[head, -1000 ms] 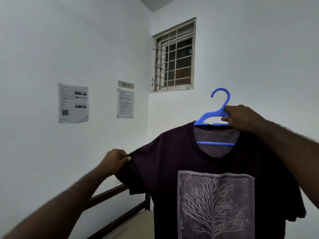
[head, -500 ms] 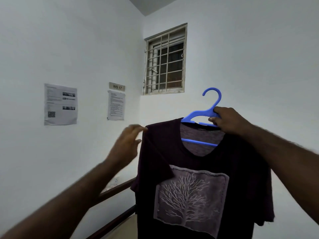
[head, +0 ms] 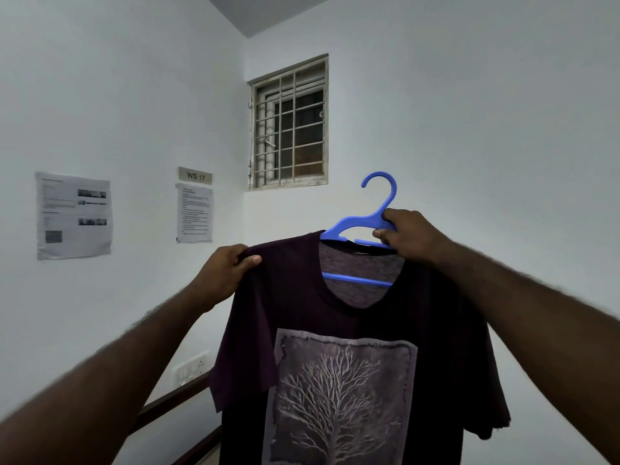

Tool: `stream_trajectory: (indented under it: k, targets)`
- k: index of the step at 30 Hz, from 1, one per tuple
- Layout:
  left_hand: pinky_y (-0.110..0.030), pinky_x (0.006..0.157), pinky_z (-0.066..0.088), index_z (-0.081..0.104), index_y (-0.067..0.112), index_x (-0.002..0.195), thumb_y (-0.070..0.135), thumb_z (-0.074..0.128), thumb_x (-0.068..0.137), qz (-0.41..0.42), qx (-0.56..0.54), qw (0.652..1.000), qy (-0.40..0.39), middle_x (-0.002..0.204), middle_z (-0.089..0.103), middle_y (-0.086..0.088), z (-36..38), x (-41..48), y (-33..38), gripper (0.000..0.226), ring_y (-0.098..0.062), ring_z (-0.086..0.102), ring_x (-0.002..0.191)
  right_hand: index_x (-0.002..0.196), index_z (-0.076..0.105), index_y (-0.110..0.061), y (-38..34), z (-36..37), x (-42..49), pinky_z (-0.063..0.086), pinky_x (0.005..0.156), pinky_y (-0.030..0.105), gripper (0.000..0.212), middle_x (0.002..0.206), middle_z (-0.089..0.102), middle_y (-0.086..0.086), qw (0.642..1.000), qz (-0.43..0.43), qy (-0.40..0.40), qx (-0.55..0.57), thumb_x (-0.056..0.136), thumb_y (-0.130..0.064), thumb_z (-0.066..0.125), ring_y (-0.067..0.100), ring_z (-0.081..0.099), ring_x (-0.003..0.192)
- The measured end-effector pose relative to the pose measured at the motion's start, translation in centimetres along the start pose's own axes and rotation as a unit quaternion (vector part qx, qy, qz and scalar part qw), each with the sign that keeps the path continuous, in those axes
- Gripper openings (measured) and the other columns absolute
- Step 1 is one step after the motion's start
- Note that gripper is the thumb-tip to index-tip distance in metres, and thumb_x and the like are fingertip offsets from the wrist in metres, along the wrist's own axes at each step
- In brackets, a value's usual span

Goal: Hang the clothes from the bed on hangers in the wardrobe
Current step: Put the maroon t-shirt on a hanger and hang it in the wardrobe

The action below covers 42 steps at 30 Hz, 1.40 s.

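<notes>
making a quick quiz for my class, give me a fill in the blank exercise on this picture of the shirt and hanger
1. The right hand grips a hanger whose colour is ____.
2. The left hand pinches the shirt at its ____.
3. The print on the shirt's front shows a bare ____.
4. The sign on the wall reads WS ____.

Missing words: blue; shoulder; tree; 17
</notes>
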<state>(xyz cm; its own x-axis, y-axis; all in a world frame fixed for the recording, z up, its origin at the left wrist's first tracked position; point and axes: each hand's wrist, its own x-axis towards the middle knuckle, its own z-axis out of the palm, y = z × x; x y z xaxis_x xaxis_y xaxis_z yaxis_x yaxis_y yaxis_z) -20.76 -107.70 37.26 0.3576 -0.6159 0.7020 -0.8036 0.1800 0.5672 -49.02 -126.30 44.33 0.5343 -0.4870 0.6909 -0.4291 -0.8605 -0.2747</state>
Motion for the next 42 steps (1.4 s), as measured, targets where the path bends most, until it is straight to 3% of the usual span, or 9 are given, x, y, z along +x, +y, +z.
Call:
stream_trajectory:
  k: [8, 11, 14, 19, 23, 30, 35, 39, 42]
  targets:
    - [-0.035, 0.070, 0.047, 0.066, 0.008, 0.086, 0.025, 0.057, 0.097, -0.008, 0.009, 0.993, 0.116, 0.080, 0.066, -0.009, 0.9, 1.2, 0.7, 0.022, -0.022, 0.059, 0.074, 0.091, 0.059, -0.019, 2.1, -0.8, -2.5, 0.043, 0.068, 0.028, 0.026, 0.082, 0.064, -0.006, 0.996, 0.025, -0.029, 0.082, 0.088, -0.043, 0.068, 0.013, 0.059, 0.075]
    - [-0.039, 0.072, 0.049, 0.067, 0.009, 0.087, 0.024, 0.057, 0.097, -0.017, 0.028, 0.993, 0.115, 0.082, 0.066, -0.010, 0.6, 0.6, -0.2, 0.020, -0.024, 0.059, 0.076, 0.096, 0.064, -0.021, 5.8, 1.3, -6.2, 0.048, 0.085, 0.035, 0.049, 0.101, 0.071, 0.000, 0.978, 0.091, -0.018, 0.186, 0.078, -0.067, 0.065, 0.018, 0.066, 0.100]
    - [-0.041, 0.075, 0.050, 0.067, 0.010, 0.088, 0.025, 0.057, 0.097, -0.033, 0.033, 0.993, 0.105, 0.084, 0.067, -0.010, 0.1, -0.1, -1.5, 0.020, -0.026, 0.060, 0.079, 0.110, 0.064, -0.025, 10.7, 4.4, -10.9, 0.045, 0.093, 0.043, 0.079, 0.119, 0.068, -0.002, 0.924, 0.212, -0.149, 0.281, 0.059, -0.085, 0.059, 0.019, 0.062, 0.113]
    - [-0.038, 0.070, 0.046, 0.066, 0.009, 0.087, 0.025, 0.057, 0.096, -0.063, 0.058, 0.990, 0.108, 0.079, 0.064, -0.009, -0.5, -1.2, -2.9, 0.021, -0.023, 0.055, 0.074, 0.121, 0.063, -0.010, 15.0, 8.9, -16.4, 0.056, 0.082, 0.042, 0.053, 0.119, 0.068, 0.012, 0.833, 0.287, -0.316, 0.351, 0.082, -0.043, 0.076, 0.029, 0.067, 0.100]
    - [-0.034, 0.068, 0.043, 0.065, 0.006, 0.088, 0.024, 0.056, 0.097, -0.073, 0.092, 0.986, 0.122, 0.078, 0.062, -0.007, -0.7, -1.9, -3.4, 0.022, -0.024, 0.056, 0.077, 0.100, 0.063, 0.004, 14.8, 9.9, -16.5, 0.060, 0.077, 0.043, 0.020, 0.083, 0.067, 0.013, 0.864, 0.310, -0.246, 0.311, 0.086, -0.007, 0.073, 0.020, 0.064, 0.072]
    - [-0.032, 0.071, 0.038, 0.062, 0.007, 0.086, 0.024, 0.054, 0.098, -0.076, 0.117, 0.971, 0.193, 0.079, 0.059, -0.007, -0.9, -3.7, -4.1, 0.022, -0.025, 0.053, 0.078, 0.072, 0.056, -0.002, 10.1, 9.8, -13.7, 0.043, 0.041, 0.024, 0.019, 0.059, 0.058, 0.015, 0.909, 0.325, -0.034, 0.258, 0.086, -0.007, 0.067, 0.023, 0.056, 0.045]
    - [-0.033, 0.071, 0.039, 0.060, 0.008, 0.083, 0.023, 0.053, 0.098, -0.123, 0.038, 0.957, 0.261, 0.079, 0.060, -0.008, -1.6, -5.6, -6.2, 0.023, -0.024, 0.053, 0.077, 0.064, 0.061, -0.010, 6.4, 9.9, -10.6, 0.046, 0.059, 0.028, 0.026, 0.067, 0.065, 0.002, 0.929, 0.222, 0.063, 0.288, 0.081, -0.022, 0.076, 0.013, 0.058, 0.060]
    - [-0.039, 0.070, 0.046, 0.063, 0.008, 0.086, 0.027, 0.053, 0.098, -0.147, 0.005, 0.953, 0.264, 0.078, 0.064, -0.007, -2.6, -7.3, -8.1, 0.025, -0.026, 0.058, 0.076, 0.088, 0.069, -0.005, 6.0, 9.8, -9.1, 0.051, 0.074, 0.033, 0.013, 0.089, 0.070, 0.002, 0.896, 0.212, 0.013, 0.390, 0.092, -0.017, 0.064, 0.015, 0.062, 0.082]
    - [-0.045, 0.072, 0.051, 0.065, 0.009, 0.088, 0.030, 0.053, 0.098, -0.164, 0.003, 0.954, 0.253, 0.079, 0.066, -0.007, -3.1, -9.2, -9.8, 0.026, -0.029, 0.062, 0.077, 0.104, 0.061, -0.014, 6.4, 11.5, -9.1, 0.053, 0.076, 0.036, 0.017, 0.095, 0.071, 0.007, 0.919, 0.194, -0.003, 0.343, 0.090, -0.005, 0.064, 0.020, 0.066, 0.084]
